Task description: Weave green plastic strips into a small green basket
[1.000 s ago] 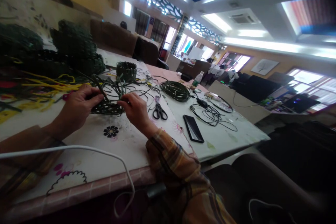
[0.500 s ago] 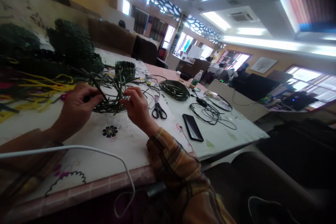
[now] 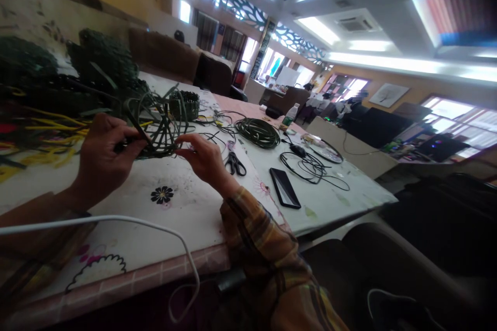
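White tabletop (image 3: 186, 217) with a printed flower pattern ran across a bright hall. Above it the left hand (image 3: 101, 158) was closed on one side of a tangle of dark green strips (image 3: 159, 129), lifted just clear of the table, while the right hand (image 3: 204, 158) pinched the other side between thumb and fingers. Which strand each finger held was probably too blurred to tell. Just beyond the right hand lay scissors (image 3: 235, 164), with a black phone (image 3: 285, 189) further right. A small woven basket (image 3: 186, 103) stood behind the tangle, a green coil (image 3: 258, 132) near it.
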`<action>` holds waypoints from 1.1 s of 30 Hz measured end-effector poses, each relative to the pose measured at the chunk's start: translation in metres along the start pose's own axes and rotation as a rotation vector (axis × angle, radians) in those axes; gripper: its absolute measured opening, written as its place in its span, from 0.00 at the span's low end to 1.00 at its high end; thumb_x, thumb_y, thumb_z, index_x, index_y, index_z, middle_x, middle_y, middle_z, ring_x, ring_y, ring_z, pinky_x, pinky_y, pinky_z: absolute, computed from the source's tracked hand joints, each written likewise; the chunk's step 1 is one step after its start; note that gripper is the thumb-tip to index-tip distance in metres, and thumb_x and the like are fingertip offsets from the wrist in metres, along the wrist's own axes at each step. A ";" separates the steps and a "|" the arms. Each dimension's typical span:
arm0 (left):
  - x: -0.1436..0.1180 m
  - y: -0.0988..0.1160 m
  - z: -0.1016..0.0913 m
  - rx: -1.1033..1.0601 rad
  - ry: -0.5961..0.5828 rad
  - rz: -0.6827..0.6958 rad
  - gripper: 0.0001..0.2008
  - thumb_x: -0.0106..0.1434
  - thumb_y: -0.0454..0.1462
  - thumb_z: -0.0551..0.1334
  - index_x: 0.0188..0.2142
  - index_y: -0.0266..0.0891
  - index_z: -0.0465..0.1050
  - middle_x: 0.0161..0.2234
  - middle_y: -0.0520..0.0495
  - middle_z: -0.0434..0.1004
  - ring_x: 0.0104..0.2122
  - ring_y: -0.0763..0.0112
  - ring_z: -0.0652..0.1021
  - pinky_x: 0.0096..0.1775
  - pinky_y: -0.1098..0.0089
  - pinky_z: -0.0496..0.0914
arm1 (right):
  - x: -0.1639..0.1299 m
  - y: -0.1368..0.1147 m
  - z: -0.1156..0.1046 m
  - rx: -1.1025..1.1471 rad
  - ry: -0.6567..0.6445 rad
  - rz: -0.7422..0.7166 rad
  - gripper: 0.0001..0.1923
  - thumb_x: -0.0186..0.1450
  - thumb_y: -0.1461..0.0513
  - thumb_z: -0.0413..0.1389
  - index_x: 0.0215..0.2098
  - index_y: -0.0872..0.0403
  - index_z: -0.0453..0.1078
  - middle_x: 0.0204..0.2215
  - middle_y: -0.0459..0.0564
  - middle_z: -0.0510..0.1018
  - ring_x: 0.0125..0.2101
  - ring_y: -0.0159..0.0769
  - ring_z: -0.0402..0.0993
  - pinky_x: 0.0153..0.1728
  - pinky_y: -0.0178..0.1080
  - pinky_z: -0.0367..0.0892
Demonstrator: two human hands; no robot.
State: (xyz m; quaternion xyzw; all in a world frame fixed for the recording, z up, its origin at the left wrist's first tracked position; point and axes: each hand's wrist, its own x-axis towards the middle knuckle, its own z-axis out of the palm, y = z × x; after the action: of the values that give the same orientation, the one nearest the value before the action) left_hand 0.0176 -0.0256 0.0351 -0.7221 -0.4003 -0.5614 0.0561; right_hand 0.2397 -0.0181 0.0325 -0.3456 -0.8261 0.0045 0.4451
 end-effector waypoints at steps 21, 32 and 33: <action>-0.002 -0.014 0.011 -0.101 -0.205 -0.101 0.12 0.65 0.46 0.59 0.36 0.42 0.74 0.35 0.48 0.69 0.38 0.62 0.72 0.43 0.61 0.67 | 0.003 -0.013 0.003 1.075 -0.062 0.546 0.15 0.62 0.65 0.62 0.42 0.49 0.63 0.40 0.45 0.84 0.42 0.33 0.81 0.36 0.32 0.76; -0.005 -0.012 0.015 -0.078 -0.240 -0.102 0.15 0.66 0.46 0.57 0.38 0.46 0.81 0.40 0.47 0.64 0.45 0.60 0.71 0.53 0.57 0.66 | 0.001 -0.011 0.020 1.035 0.025 0.617 0.15 0.61 0.66 0.64 0.40 0.49 0.63 0.35 0.43 0.83 0.38 0.30 0.82 0.41 0.33 0.76; -0.006 -0.013 0.016 -0.062 -0.246 -0.102 0.16 0.66 0.49 0.58 0.38 0.46 0.82 0.42 0.47 0.64 0.46 0.59 0.70 0.55 0.55 0.65 | 0.000 -0.011 0.022 1.026 0.031 0.614 0.15 0.61 0.65 0.64 0.40 0.49 0.63 0.36 0.43 0.83 0.39 0.30 0.82 0.42 0.34 0.76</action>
State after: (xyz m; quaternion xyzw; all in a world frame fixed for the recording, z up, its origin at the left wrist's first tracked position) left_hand 0.0213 -0.0117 0.0199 -0.7658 -0.4228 -0.4826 -0.0443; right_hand 0.2172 -0.0203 0.0229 -0.3093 -0.5742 0.5265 0.5454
